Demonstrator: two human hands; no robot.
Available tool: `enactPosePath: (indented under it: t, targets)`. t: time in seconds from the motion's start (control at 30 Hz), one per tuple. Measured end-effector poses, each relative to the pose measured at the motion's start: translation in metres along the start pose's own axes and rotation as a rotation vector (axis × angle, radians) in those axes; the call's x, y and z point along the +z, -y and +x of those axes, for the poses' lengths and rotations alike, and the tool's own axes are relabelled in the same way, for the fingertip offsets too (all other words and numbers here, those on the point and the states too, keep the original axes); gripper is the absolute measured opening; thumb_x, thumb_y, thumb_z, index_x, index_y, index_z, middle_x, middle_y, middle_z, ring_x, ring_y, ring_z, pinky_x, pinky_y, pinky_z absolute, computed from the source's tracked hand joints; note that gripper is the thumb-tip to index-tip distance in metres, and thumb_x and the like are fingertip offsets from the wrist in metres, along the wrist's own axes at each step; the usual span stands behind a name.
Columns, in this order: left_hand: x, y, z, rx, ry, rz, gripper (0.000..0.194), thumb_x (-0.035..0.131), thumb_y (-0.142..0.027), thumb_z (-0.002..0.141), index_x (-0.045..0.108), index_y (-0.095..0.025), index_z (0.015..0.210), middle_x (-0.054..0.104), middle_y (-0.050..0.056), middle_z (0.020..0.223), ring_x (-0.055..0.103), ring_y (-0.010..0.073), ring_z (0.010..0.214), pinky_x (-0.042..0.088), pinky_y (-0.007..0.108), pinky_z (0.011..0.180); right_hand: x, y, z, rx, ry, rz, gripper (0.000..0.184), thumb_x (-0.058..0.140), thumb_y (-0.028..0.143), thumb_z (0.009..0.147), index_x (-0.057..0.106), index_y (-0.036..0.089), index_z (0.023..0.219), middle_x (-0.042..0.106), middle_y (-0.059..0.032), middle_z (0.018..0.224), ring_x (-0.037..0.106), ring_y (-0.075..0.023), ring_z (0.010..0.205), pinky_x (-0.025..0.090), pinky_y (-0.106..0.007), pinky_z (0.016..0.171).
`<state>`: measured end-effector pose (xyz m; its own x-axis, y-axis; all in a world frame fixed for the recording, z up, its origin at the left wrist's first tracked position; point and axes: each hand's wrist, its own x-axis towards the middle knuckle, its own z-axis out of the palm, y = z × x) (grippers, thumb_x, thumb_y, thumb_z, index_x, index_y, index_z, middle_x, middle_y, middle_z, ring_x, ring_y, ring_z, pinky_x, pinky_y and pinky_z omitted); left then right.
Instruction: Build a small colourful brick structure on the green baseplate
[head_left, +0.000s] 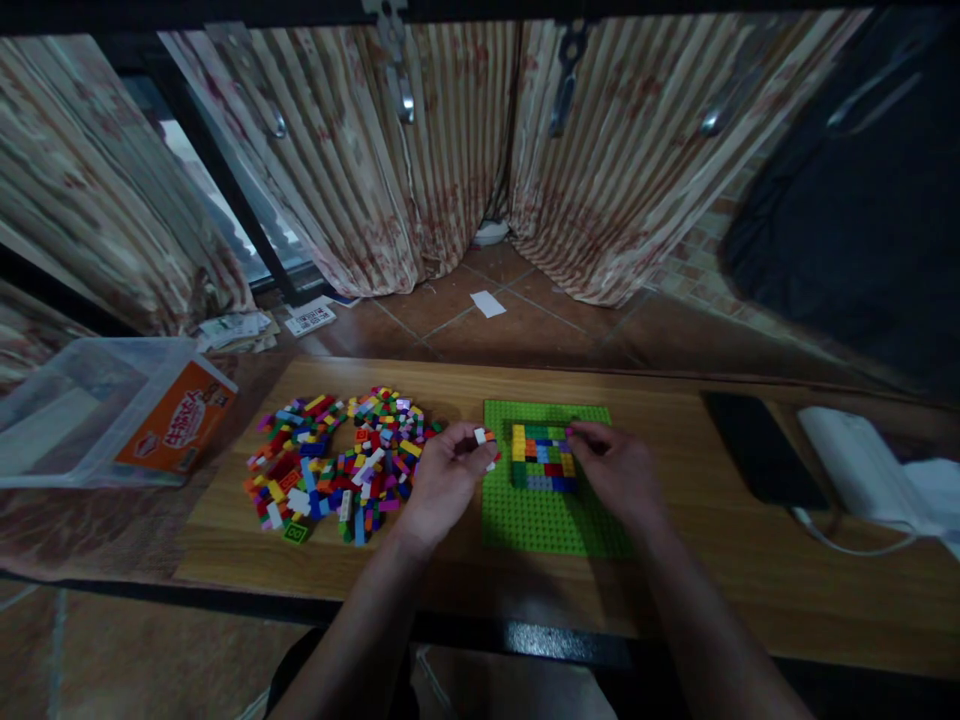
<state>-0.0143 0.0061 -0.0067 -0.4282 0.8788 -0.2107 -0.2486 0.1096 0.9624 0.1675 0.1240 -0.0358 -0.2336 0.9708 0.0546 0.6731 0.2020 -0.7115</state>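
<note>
A green baseplate (555, 527) lies on the wooden table and carries a low block of building bricks (544, 460) in yellow, green, blue, red and other colours. At the plate's left edge my left hand (454, 475) is closed on a few small toy bricks (481, 436), white, orange and red ones among them. The fingers of my right hand (619, 470) pinch a small purple brick (570, 432) at the upper right corner of the built block. Whether that brick touches the block, I cannot tell. Left of my left hand spreads a pile of loose bricks (367, 465).
A clear plastic box (82, 400) with an orange label stands at the far left. On the right lie a black phone (761, 450) and a white device (855, 465) with a white cable. Striped curtains (450, 160) hang behind the table (247, 555).
</note>
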Motion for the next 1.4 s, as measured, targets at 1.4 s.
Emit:
enactPosePath:
  t: [1.4]
  targets:
    - [0.006,0.014,0.004,0.040,0.071,0.030,0.012,0.067,-0.028,0.074,0.063,-0.017,0.074,0.058,-0.001,0.065,0.050,0.0125,0.062,0.037,0.024,0.060,0.001,-0.018,0.011,-0.059,0.079,0.088,0.034,0.059,0.045,0.081,0.077,0.022,0.099,0.077,-0.0074,0.099,0.070,-0.0251,0.091,0.052,-0.041,0.086]
